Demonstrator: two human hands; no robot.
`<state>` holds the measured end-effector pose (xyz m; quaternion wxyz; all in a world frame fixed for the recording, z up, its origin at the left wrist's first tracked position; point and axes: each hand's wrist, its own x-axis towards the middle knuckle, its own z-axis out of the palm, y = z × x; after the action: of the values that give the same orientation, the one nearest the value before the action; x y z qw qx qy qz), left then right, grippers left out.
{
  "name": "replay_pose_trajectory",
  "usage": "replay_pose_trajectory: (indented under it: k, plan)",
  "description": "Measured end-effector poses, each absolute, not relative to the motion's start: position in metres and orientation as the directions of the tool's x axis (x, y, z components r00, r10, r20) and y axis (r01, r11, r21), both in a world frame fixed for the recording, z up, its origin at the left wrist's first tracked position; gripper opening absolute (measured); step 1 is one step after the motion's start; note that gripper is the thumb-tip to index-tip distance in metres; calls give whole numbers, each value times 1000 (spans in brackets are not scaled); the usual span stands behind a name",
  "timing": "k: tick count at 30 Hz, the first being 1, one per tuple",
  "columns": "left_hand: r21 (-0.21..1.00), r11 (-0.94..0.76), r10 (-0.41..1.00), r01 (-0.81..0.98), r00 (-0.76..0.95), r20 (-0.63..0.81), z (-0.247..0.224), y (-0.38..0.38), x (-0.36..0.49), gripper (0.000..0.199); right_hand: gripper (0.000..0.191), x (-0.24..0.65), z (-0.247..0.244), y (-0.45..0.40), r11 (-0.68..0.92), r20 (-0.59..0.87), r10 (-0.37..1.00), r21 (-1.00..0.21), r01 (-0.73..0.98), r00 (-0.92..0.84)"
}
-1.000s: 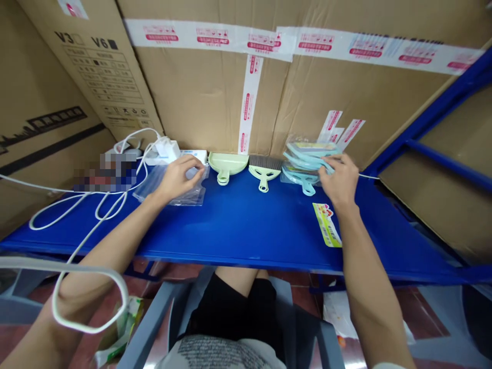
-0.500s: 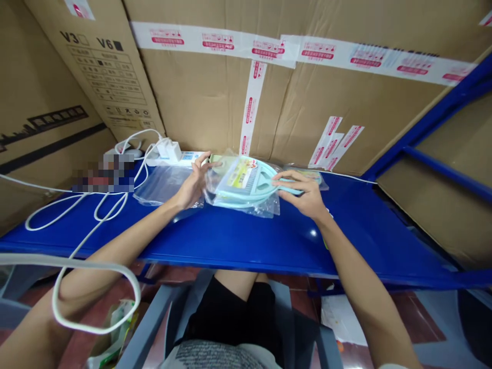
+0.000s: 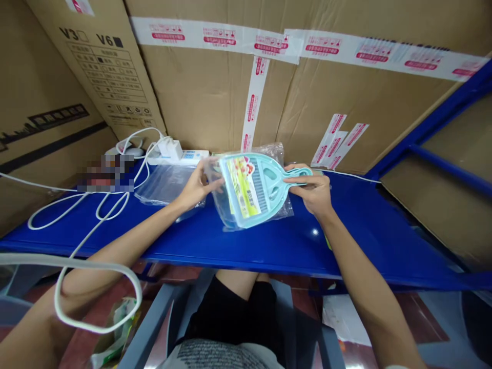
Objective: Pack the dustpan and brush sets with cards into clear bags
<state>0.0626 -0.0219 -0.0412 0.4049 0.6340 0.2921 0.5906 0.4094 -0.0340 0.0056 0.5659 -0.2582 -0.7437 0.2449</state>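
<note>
A light blue dustpan and brush set [image 3: 274,177] with a printed label card is held above the blue table, tilted so its face shows. My right hand [image 3: 313,189] is closed round its handle at the right. At the wide left end, my left hand [image 3: 202,184] pinches a clear plastic bag [image 3: 226,218]. Clear film shows at the left, below and behind the dustpan; how far it encloses the set I cannot tell. More flat clear plastic bags [image 3: 163,184] lie on the table beside my left hand.
A white power strip [image 3: 194,156] with a plugged-in adapter [image 3: 170,149] stands at the back. White cables [image 3: 111,210] loop over the left of the blue table [image 3: 238,251]. Large taped cardboard boxes [image 3: 207,97] wall the back. A blue metal frame [image 3: 434,154] rises at the right.
The dustpan set has tilted up to face me and shifted slightly right, with my right hand on its handle. My left hand keeps hold at the bag's left end.
</note>
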Motion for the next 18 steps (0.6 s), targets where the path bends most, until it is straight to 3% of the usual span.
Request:
replay_pose_trajectory:
  k: [8, 11, 14, 18]
  plan:
    - [831, -554, 822, 48, 189, 538, -49, -22, 71, 46, 18, 403, -3, -26, 599, 600, 800, -800, 45, 25]
    - [787, -613, 790, 73, 90, 607, -50, -24, 74, 42, 20, 402, -7, -21, 535, 535, 839, -844, 29, 99]
    - [604, -755, 626, 255, 8, 780, -43, -31, 72, 24, 20, 402, -9, -19, 440, 430, 890, -897, -36, 153]
    - [228, -841, 381, 490, 237, 894, -31, -42, 71, 11, 24, 400, -8, -20, 255, 231, 961, -954, -160, 156]
